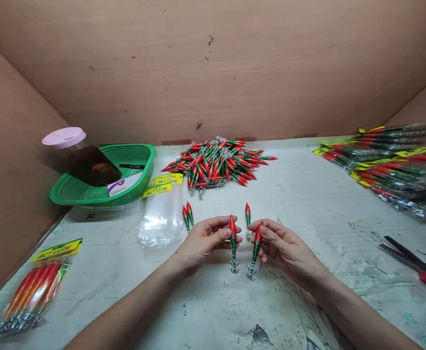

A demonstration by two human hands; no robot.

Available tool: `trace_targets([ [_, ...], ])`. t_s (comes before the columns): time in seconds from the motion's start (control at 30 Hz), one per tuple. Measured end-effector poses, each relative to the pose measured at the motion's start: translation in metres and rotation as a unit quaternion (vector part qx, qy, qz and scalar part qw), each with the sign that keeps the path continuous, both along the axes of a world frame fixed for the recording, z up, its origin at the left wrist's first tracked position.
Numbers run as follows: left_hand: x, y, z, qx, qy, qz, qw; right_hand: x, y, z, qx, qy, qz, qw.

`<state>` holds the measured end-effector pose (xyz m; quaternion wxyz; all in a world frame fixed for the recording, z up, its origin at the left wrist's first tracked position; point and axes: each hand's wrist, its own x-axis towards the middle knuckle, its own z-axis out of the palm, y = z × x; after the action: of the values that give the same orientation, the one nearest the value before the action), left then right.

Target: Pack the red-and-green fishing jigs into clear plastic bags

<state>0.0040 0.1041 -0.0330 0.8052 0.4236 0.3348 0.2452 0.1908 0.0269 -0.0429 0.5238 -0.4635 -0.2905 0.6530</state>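
Between thumb and fingers, my left hand (213, 238) pinches a red and green squid jig (233, 240), hook crown pointing down. A matching squid jig (257, 245) hangs slightly tilted from my right hand (278, 243), its crown close to the other one. Just beyond the right fingers a loose jig (248, 216) lies on the table. Two more jigs (188, 214) lie beyond my left hand, partly hidden by it. Further back is a heap of the same jigs (216, 163). Clear plastic bags with yellow header cards (161, 214) lie stacked left of my left hand.
A green basket (149, 167) at the back left holds a lidded cup (77, 155), a pen and a card. One filled bag of lures (38, 287) lies front left. Several filled bags (387, 170) are piled at right, above red-handled scissors (417, 265). Board walls enclose the table.
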Motion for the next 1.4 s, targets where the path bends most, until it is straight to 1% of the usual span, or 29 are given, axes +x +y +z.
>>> trace_targets([
  [0.13, 0.001, -0.003, 0.001, -0.012, -0.005, -0.006, 1.000, 0.002, -0.002, -0.004, 0.002, -0.017, 0.003, 1.000],
  [0.4, 0.002, -0.004, 0.000, -0.035, 0.006, -0.005, 0.999, 0.000, 0.000, -0.006, -0.012, -0.015, 0.018, 1.000],
  [0.67, 0.005, -0.005, -0.003, -0.022, 0.040, 0.002, 0.999, 0.001, 0.000, -0.011, -0.006, -0.025, 0.018, 1.000],
  [0.73, 0.002, -0.001, -0.001, -0.001, 0.055, 0.006, 0.998, 0.001, 0.000, -0.011, -0.007, -0.039, 0.015, 0.999],
  [0.77, -0.001, 0.004, 0.000, 0.022, 0.068, 0.015, 0.997, 0.000, 0.001, -0.009, -0.011, -0.053, 0.012, 0.998],
  [0.83, -0.007, 0.018, 0.004, 0.109, 0.119, 0.045, 0.986, -0.003, 0.008, -0.003, -0.015, -0.102, 0.016, 0.995],
  [0.87, -0.009, 0.026, 0.005, 0.174, 0.169, 0.059, 0.968, -0.006, 0.015, 0.001, -0.014, -0.148, 0.026, 0.989],
  [0.9, -0.012, 0.035, 0.007, 0.244, 0.231, 0.068, 0.940, -0.010, 0.024, 0.006, -0.010, -0.206, 0.041, 0.978],
  [0.97, -0.013, 0.052, 0.008, 0.355, 0.352, 0.064, 0.864, -0.020, 0.049, 0.012, 0.000, -0.326, 0.071, 0.943],
  [1.0, -0.013, 0.058, 0.008, 0.387, 0.396, 0.058, 0.830, -0.027, 0.062, 0.014, 0.003, -0.372, 0.077, 0.925],
  [1.03, -0.012, 0.062, 0.007, 0.406, 0.426, 0.053, 0.807, -0.034, 0.076, 0.014, 0.004, -0.405, 0.077, 0.911],
  [1.1, -0.009, 0.065, 0.006, 0.422, 0.456, 0.055, 0.782, -0.047, 0.101, 0.012, 0.008, -0.452, 0.068, 0.889],
  [1.2, -0.008, 0.061, 0.004, 0.451, 0.503, 0.059, 0.735, -0.059, 0.125, 0.005, 0.021, -0.519, 0.053, 0.853],
  [1.3, -0.012, 0.058, 0.007, 0.489, 0.534, 0.074, 0.686, -0.053, 0.126, 0.007, 0.057, -0.563, 0.046, 0.824],
  [1.4, -0.016, 0.065, 0.014, 0.533, 0.543, 0.091, 0.643, -0.025, 0.110, 0.015, 0.108, -0.590, 0.043, 0.799],
])
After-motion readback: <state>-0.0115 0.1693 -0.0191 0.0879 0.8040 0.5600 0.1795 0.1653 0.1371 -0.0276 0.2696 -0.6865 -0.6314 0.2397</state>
